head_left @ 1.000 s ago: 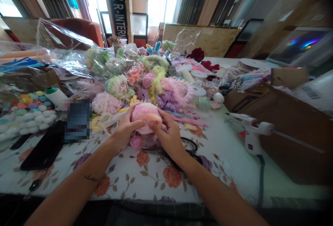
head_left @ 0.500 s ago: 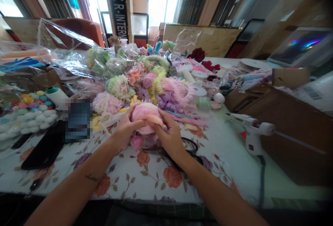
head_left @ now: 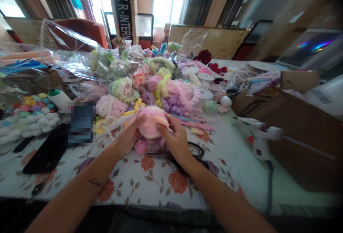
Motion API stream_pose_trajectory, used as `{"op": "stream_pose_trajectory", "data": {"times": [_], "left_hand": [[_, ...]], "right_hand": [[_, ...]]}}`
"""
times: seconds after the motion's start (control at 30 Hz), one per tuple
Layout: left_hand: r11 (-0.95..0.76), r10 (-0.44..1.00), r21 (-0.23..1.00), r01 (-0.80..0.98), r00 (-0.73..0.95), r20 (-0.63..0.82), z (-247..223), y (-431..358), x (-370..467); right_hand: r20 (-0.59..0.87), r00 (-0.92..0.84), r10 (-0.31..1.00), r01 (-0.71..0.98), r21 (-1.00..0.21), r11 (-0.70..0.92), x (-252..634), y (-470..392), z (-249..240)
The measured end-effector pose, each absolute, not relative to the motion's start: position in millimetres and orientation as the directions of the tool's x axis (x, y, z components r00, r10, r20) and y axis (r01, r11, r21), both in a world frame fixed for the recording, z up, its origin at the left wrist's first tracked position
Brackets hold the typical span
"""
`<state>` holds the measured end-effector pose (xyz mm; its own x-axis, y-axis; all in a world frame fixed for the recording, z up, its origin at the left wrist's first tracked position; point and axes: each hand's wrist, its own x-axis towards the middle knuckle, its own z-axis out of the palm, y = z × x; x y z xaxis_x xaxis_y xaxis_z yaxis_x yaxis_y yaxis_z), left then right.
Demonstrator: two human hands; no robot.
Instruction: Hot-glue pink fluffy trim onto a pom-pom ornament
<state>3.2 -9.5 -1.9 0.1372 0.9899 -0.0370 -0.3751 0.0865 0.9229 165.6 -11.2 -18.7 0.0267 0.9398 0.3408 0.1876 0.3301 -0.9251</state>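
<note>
A round, fluffy pink ball [head_left: 150, 121] with a pale rim is held between my two hands above the flowered cloth. My left hand [head_left: 132, 131] grips its left side, fingers partly hidden behind it. On the right side, my right hand [head_left: 175, 136] holds it with the thumb laid across the front and the fingers curled behind. Just below the ball lies a smaller pink pompom [head_left: 141, 146]. Black-handled scissors [head_left: 197, 154] lie partly under my right hand and wrist.
A white glue gun [head_left: 261, 136] stands at the right by a cardboard box [head_left: 302, 136]. Trims and yarn flowers [head_left: 171, 97] are heaped behind my hands. At the left are a black phone [head_left: 44, 152], a thread cone [head_left: 59, 100] and bagged pompoms [head_left: 34, 124].
The ball has been turned, so a smoother pink face now shows where a peach fold was. My left thumb has moved off its front, and my right thumb lies higher.
</note>
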Motion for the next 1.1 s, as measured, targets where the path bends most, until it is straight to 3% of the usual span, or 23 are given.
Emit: {"op": "stream_pose_trajectory", "data": {"times": [0.1, 0.2, 0.4, 0.53, 0.63, 0.83, 1.0, 1.1], "left_hand": [[-0.01, 0.996, 0.979, -0.205, 0.081, 0.027, -4, -12, 4], [-0.013, 0.998, 0.988, -0.152, 0.057, 0.022, -4, -13, 5], [-0.058, 0.994, 0.977, -0.207, 0.077, 0.076, -15, -9, 1], [-0.044, 0.999, 0.952, -0.304, 0.003, 0.047, -20, -5, 3], [0.01, 0.999, 0.923, -0.385, 0.053, 0.011, -17, -7, 3], [0.012, 0.993, 0.993, -0.121, 0.117, 0.002, 2, -16, 0], [0.189, 0.973, 0.89, -0.416, 0.2, -0.114, 2, -13, 4], [0.169, 0.982, 0.869, -0.465, 0.156, -0.108, -3, -10, 4]], "right_hand": [[0.353, 0.047, 0.934, 0.197, -0.92, 0.338, 165, -12, -19], [0.364, 0.038, 0.931, 0.183, -0.918, 0.351, 164, -13, -18], [0.354, 0.059, 0.933, 0.129, -0.93, 0.345, 164, -16, -12], [0.371, 0.048, 0.928, 0.123, -0.924, 0.363, 166, -17, -11], [0.371, 0.038, 0.928, 0.121, -0.923, 0.364, 168, -18, -13], [0.359, 0.053, 0.932, 0.112, -0.93, 0.351, 169, -18, -14], [0.326, 0.062, 0.943, 0.092, -0.943, 0.319, 171, -17, -11], [0.315, 0.062, 0.947, 0.126, -0.944, 0.306, 171, -17, -11]]}}
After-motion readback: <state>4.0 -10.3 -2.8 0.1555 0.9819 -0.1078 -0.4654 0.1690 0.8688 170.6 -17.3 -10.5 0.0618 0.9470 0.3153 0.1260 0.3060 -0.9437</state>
